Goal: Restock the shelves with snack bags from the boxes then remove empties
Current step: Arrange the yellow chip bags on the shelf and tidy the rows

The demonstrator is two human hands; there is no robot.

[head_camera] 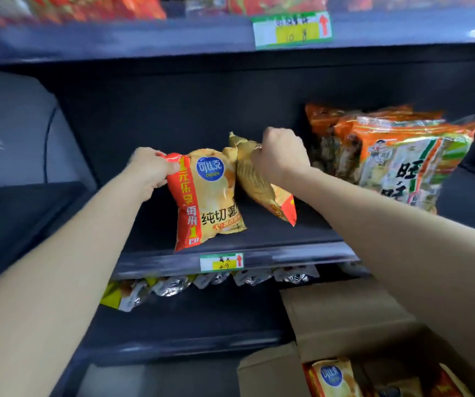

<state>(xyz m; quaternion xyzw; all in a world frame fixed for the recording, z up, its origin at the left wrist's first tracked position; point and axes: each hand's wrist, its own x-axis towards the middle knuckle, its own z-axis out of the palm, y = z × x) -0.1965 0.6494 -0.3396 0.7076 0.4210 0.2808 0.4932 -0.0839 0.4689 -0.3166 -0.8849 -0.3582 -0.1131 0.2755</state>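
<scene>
My left hand grips the top corner of a yellow and red chip bag, which hangs upright over the front of the middle dark shelf. My right hand grips the top of a second yellow chip bag, tilted and held just right of the first, deeper over the same shelf. At the bottom right an open cardboard box holds more of the same chip bags.
Orange and green cracker packs stand stacked on the shelf's right side. Silver and yellow pouches line the shelf below. Red bags fill the top shelf. Price labels sit on the shelf edges.
</scene>
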